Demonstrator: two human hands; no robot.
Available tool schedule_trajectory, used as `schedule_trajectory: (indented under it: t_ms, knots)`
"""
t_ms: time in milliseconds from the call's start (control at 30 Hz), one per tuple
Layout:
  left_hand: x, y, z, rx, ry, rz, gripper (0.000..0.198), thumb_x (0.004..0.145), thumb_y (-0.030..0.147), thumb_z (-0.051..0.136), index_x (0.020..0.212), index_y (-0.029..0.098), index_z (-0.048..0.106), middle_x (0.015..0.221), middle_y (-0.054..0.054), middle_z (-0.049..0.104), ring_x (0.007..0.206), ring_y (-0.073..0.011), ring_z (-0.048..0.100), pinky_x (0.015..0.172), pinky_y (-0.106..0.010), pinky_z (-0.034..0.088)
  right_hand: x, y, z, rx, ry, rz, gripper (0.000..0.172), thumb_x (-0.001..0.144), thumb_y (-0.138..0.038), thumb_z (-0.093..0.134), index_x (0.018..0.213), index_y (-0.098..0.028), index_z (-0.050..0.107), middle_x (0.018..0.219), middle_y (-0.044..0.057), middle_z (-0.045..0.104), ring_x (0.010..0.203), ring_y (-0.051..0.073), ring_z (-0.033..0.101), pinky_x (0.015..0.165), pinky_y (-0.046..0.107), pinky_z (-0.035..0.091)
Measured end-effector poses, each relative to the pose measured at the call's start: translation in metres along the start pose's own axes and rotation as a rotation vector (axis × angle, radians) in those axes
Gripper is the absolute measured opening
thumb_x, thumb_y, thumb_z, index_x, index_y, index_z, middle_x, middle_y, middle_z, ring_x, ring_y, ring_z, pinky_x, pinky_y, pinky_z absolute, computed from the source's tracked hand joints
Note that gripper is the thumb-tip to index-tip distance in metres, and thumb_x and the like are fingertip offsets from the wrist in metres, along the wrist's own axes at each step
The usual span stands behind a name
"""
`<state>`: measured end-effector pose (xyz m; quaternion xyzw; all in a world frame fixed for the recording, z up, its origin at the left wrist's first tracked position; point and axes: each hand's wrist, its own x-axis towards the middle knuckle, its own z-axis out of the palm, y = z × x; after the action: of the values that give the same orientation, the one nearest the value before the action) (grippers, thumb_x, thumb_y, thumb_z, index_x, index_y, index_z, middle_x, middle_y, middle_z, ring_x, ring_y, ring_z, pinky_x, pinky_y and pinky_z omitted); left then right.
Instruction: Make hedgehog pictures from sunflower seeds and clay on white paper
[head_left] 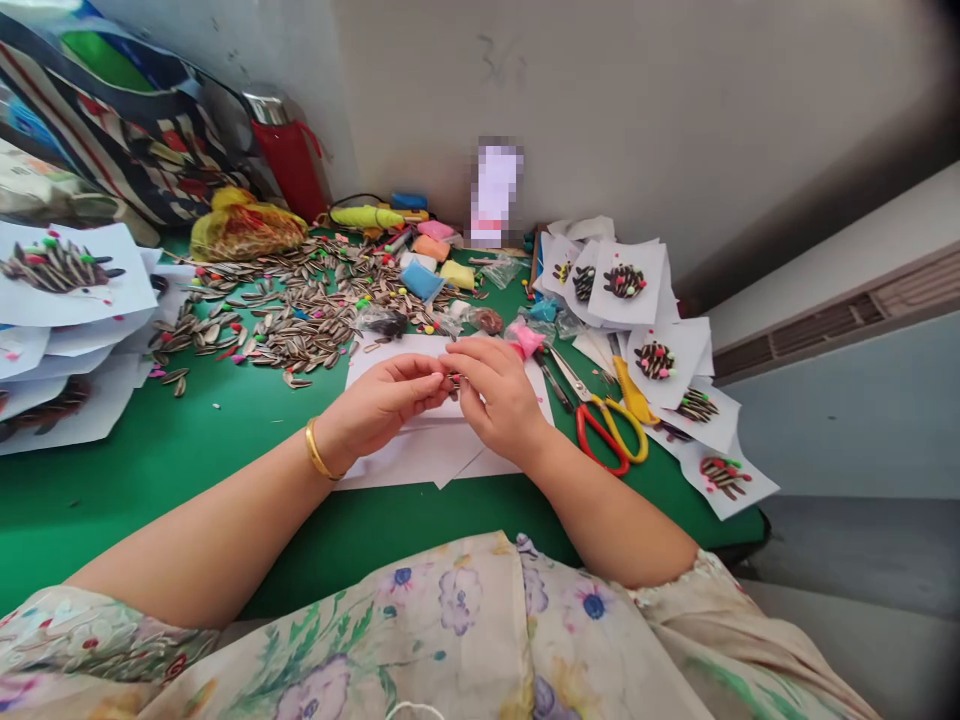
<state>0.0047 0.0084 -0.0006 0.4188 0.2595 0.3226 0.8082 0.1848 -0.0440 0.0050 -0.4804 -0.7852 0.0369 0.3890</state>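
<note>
My left hand: pinching a tiny thing, mostly hidden [386,400] [454,384]
My right hand: pinching it too [506,395]
Underneath: white paper [409,455] on my desk [240,425]
Up ahead: loose seeds [300,330], kinda everywhere

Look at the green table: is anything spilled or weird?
Yes: striped sunflower seeds lie scattered on the green table, back left, some apart from the rest; they look spilled, though maybe spread on purpose. The pale rectangle by the wall looks odd because it's pixelated.

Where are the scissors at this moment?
In the head view, the scissors lie on the green table, to the right of the right hand, beside a yellow tool.
</note>
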Motion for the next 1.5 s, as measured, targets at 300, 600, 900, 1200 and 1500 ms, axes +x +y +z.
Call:
schedule_trajectory:
  t_ms: [300,600,900,1200,1500]
  knots:
    - [0.0,-0.005,0.001,0.16,0.018,0.036,0.022,0.084,0.037,0.071,0.087,0.016,0.072,0.076,-0.003,0.064,0.073,-0.0118,0.056,0.073,-0.026,0.048,0.0,0.008,0.004,0.033,0.055,-0.042,0.039,0.089,-0.01,0.042,0.121,-0.023,0.06,0.126,0.007,0.061,0.123,0.023,0.05,0.107,0.045,0.037]
    - [-0.001,0.005,0.013,0.304,0.015,0.112,0.02,0.074,0.029,0.08,0.081,0.018,0.066,0.077,0.0,0.062,0.074,-0.012,0.056,0.072,-0.026,0.046,0.001,0.011,0.0,0.07,0.096,-0.026,0.039,0.088,-0.01,0.043,0.12,-0.024,0.061,0.124,0.006,0.062,0.121,0.023,0.05,0.106,0.046,0.038]
    - [-0.006,0.013,0.029,0.108,0.083,-0.122,0.031,0.083,0.046,0.069,0.084,0.015,0.069,0.074,-0.002,0.062,0.068,-0.01,0.055,0.067,-0.023,0.046,0.005,0.008,-0.014,0.108,0.138,-0.027,0.035,0.089,-0.011,0.045,0.115,-0.024,0.064,0.12,0.007,0.064,0.118,0.023,0.053,0.103,0.046,0.041]
    - [-0.008,-0.004,0.036,0.285,0.221,0.062,0.042,0.082,0.055,0.066,0.07,0.015,0.06,0.066,0.0,0.052,0.061,-0.0109,0.046,0.059,-0.024,0.038,0.006,0.004,-0.021,0.156,0.065,-0.031,0.017,0.093,-0.029,0.057,0.104,-0.024,0.069,0.113,0.006,0.068,0.116,0.022,0.055,0.103,0.043,0.041]
    - [-0.015,0.01,0.031,0.519,0.241,0.14,0.054,0.086,0.065,0.052,0.081,0.014,0.069,0.07,-0.005,0.062,0.067,-0.0158,0.055,0.066,-0.029,0.045,0.01,0.014,-0.019,0.276,0.071,-0.01,0.011,0.092,-0.029,0.06,0.091,-0.023,0.069,0.099,0.004,0.071,0.1,0.019,0.062,0.095,0.038,0.046]
